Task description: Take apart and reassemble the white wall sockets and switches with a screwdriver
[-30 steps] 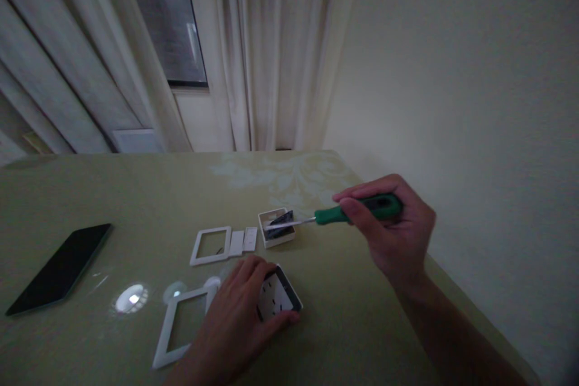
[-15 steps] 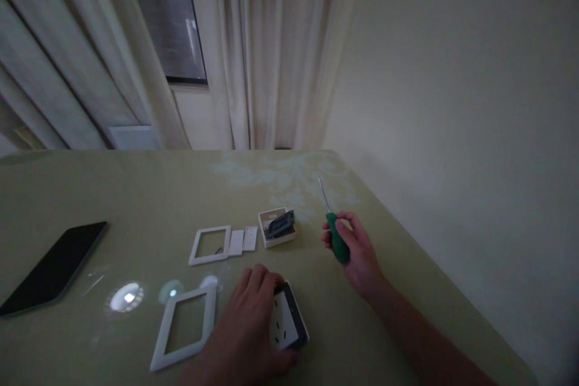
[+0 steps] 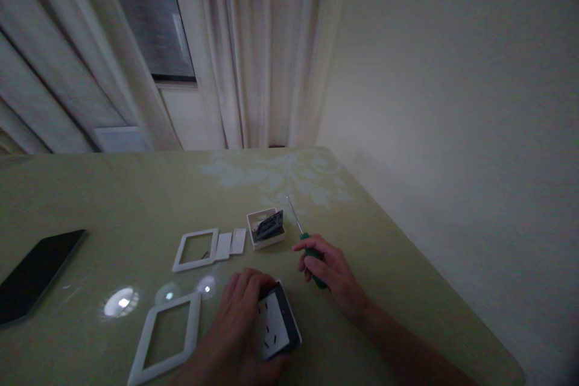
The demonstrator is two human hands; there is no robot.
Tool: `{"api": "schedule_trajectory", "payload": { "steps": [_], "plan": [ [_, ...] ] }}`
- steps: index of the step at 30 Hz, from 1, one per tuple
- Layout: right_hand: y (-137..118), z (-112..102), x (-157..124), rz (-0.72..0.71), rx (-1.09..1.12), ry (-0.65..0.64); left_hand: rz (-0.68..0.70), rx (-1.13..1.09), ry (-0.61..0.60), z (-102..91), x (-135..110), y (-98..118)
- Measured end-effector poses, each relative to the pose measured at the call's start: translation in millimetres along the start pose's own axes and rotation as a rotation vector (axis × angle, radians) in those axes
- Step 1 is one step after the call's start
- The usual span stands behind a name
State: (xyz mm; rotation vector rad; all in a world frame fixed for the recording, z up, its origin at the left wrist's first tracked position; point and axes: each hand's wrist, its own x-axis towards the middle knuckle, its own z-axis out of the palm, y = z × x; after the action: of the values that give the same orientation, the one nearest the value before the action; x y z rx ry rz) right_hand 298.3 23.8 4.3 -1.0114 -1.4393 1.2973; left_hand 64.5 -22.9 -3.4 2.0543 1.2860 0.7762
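Observation:
My left hand (image 3: 237, 325) is closed around a white wall socket module (image 3: 275, 322) with a dark back, holding it tilted on the table near the front edge. My right hand (image 3: 330, 271) grips a green-handled screwdriver (image 3: 304, 238), its thin metal shaft pointing up and away toward a small white box (image 3: 266, 230) that holds a dark part. The screwdriver hand rests on the table just right of the socket, not touching it.
A white frame (image 3: 163, 338) lies left of my left hand; a second white frame (image 3: 195, 249) and two small white plates (image 3: 230, 243) lie farther back. A dark phone (image 3: 34, 274) sits at the far left. The table (image 3: 389, 265) edge runs along the right by the wall.
My right hand has come down from above the white box and moved left toward the socket, turning the screwdriver shaft upward. My left hand tilted the socket more on edge.

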Motion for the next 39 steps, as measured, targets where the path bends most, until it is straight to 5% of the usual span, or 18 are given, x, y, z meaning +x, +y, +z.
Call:
{"api": "schedule_trajectory", "payload": {
  "steps": [6,12,39],
  "plan": [
    [-6.1,0.1,-7.8,-0.01,-0.364,-0.345,-0.013,-0.159,-0.004,-8.3,-0.1,-3.7],
    [2.2,2.6,-9.8,-0.043,-0.484,-0.48,-0.061,-0.277,-0.08,-20.5,0.3,-2.7],
    [-5.0,6.7,-12.1,-0.058,-0.419,-0.403,0.074,-0.263,-0.078,-26.2,-1.2,3.3]
  ]
}}
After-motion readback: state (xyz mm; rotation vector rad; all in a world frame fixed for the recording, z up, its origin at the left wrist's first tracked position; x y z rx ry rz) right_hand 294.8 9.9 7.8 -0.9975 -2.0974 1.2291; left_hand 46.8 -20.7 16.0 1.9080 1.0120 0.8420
